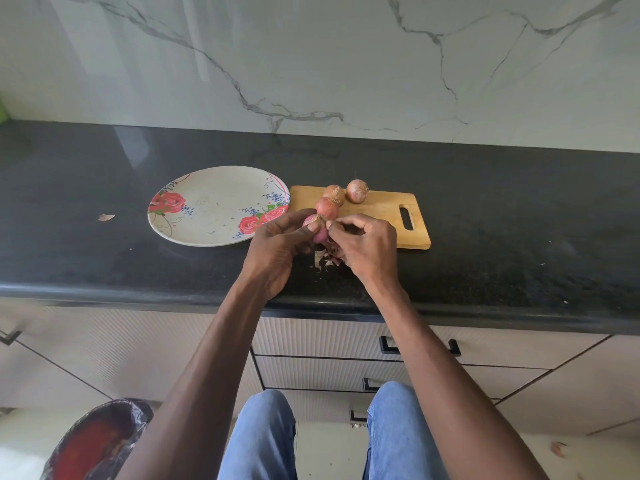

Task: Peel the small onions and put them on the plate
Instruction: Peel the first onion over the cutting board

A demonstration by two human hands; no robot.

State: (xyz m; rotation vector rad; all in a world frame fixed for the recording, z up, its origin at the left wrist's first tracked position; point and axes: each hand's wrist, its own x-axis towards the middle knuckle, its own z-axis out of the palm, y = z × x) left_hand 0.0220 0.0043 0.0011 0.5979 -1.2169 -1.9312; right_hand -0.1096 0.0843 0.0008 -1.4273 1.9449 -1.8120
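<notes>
My left hand (277, 249) grips a small pink onion (317, 227) above the counter, just in front of the wooden cutting board (382, 211). My right hand (367, 242) pinches a strip of skin at the onion's top. Three unpeeled small onions (327, 206) (335, 194) (357, 191) lie on the board's left end. A floral plate (211, 206) with nothing on it sits left of the board. Loose peel scraps (323, 259) lie on the counter beneath my hands.
The black granite counter (502, 220) runs across the view, backed by a marble wall. One peel flake (106, 217) lies far left. Below are drawers with black handles (419, 346), and a red bin with a dark liner (100, 441) stands on the floor at lower left.
</notes>
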